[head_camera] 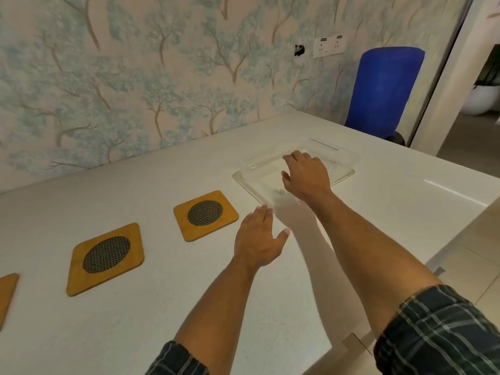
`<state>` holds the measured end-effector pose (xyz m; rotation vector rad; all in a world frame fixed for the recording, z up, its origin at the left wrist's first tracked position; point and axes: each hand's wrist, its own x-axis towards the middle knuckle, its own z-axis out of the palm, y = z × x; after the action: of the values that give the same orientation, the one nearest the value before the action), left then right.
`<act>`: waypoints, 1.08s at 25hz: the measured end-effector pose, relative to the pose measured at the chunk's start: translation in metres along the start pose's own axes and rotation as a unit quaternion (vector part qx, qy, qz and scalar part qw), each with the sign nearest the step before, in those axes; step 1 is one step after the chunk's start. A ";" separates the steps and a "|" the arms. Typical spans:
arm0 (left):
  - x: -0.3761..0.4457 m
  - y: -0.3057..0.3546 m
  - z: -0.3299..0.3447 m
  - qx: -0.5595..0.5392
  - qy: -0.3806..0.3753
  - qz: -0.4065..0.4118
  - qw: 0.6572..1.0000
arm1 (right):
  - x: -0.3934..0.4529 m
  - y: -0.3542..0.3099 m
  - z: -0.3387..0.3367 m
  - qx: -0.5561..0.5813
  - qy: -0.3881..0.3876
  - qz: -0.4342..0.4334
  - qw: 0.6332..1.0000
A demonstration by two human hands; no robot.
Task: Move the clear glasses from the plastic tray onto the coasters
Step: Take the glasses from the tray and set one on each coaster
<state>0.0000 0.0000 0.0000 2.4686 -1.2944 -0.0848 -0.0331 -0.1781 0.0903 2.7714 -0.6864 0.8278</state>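
Note:
A clear plastic tray (343, 158) lies on the white counter at the right. I make out no glasses in it; the image is blurred there. My right hand (305, 175) hovers palm down over the tray's middle, fingers apart, holding nothing. My left hand (258, 238) is flat and open above the counter, just short of the tray's near corner. Three wooden coasters with dark mesh centres lie in a row to the left: one (205, 215) nearest the tray, one (105, 257) further left, and one (6, 296) cut off by the left edge. All are bare.
The white counter (151, 307) meets a tree-patterned wall at the back. A blue chair (384, 90) stands behind the counter's far right corner. The counter's right edge drops to a tiled floor. A wall socket (328, 46) sits above the counter.

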 end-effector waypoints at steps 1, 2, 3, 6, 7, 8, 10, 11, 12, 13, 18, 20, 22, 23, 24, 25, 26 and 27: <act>0.001 0.000 0.000 0.004 0.009 0.001 1.000 | 0.011 -0.001 0.003 -0.007 -0.022 0.004 1.000; 0.001 -0.001 0.000 0.011 0.016 0.000 1.000 | 0.020 -0.004 0.005 -0.005 -0.048 0.010 0.999; 0.002 -0.002 0.000 0.019 0.022 -0.003 1.000 | 0.030 -0.006 0.010 -0.004 -0.072 0.006 0.997; 0.005 -0.001 0.000 0.015 0.027 -0.002 1.000 | 0.051 -0.019 0.024 0.025 -0.152 -0.020 0.988; 0.005 -0.001 0.000 0.014 0.029 -0.001 0.999 | 0.056 -0.024 0.030 0.039 -0.166 -0.029 0.985; 0.005 -0.002 0.000 0.017 0.037 0.003 0.999 | 0.060 -0.027 0.034 0.054 -0.176 -0.036 0.982; 0.004 -0.003 -0.001 0.013 0.038 0.006 0.999 | 0.072 -0.032 0.041 0.065 -0.186 -0.048 0.979; 0.004 -0.003 -0.001 0.012 0.037 0.006 0.999 | 0.078 -0.034 0.044 0.067 -0.192 -0.055 0.978; 0.004 -0.004 0.000 0.010 0.037 0.004 0.999 | 0.083 -0.034 0.049 0.067 -0.197 -0.062 0.976; 0.005 -0.004 0.000 0.010 0.035 0.004 0.999 | 0.087 -0.033 0.052 0.062 -0.205 -0.068 0.975; 0.008 -0.005 0.001 0.015 0.022 0.001 1.000 | 0.088 -0.031 0.065 0.015 -0.212 -0.103 0.972; 0.008 -0.005 0.001 0.016 0.017 -0.001 1.000 | 0.087 -0.033 0.068 -0.005 -0.168 -0.107 0.980; 0.007 -0.005 0.001 0.013 0.018 -0.001 1.000 | 0.087 -0.033 0.069 -0.029 -0.144 -0.106 0.983; 0.007 -0.005 0.000 0.012 0.019 -0.001 1.000 | 0.087 -0.034 0.070 -0.035 -0.152 -0.104 0.982; 0.007 -0.004 0.000 0.012 0.018 0.000 1.000 | 0.087 -0.033 0.071 -0.039 -0.170 -0.103 0.979; 0.007 -0.004 0.000 0.013 0.016 -0.001 1.000 | 0.086 -0.033 0.072 -0.046 -0.185 -0.105 0.976; 0.007 -0.004 0.000 0.015 0.014 -0.002 1.000 | 0.085 -0.033 0.072 -0.051 -0.193 -0.107 0.974; 0.007 -0.004 -0.001 0.017 0.012 -0.005 1.000 | 0.085 -0.033 0.072 -0.054 -0.190 -0.112 0.974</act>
<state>0.0073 -0.0039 0.0000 2.4979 -1.2846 -0.0367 0.0796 -0.2021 0.0766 2.8609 -0.4422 0.2100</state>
